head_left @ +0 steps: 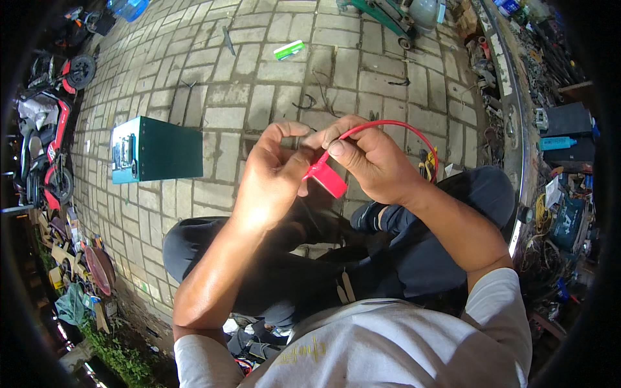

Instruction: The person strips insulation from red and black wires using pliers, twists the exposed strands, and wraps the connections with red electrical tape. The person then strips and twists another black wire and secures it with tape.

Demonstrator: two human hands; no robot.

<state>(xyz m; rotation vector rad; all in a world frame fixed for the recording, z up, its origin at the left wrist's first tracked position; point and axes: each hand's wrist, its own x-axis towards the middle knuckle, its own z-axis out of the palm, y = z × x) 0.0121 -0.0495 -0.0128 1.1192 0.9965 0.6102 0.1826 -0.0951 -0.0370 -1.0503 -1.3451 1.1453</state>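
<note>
In front of my chest my right hand [378, 161] pinches a red cable [414, 130] between thumb and fingers. The cable arcs up and right, then bends down toward my right knee. Close beside it, my left hand [275, 165] is closed on the cable's end, where glossy red wrapping shows. A flat, wide red piece [330, 182] hangs down from that spot between the hands; it looks like tape, but I cannot tell for certain. My left fingertips are partly hidden behind the cable end.
A dark green metal box [169, 150] stands on the brick paving to the left. Farther ahead lies a small green-and-white box [288, 50]. A green wheeled jack [381, 19] is at the far right. Red scooters [55, 142] stand at the left; a cluttered toolbox [569, 223] sits right.
</note>
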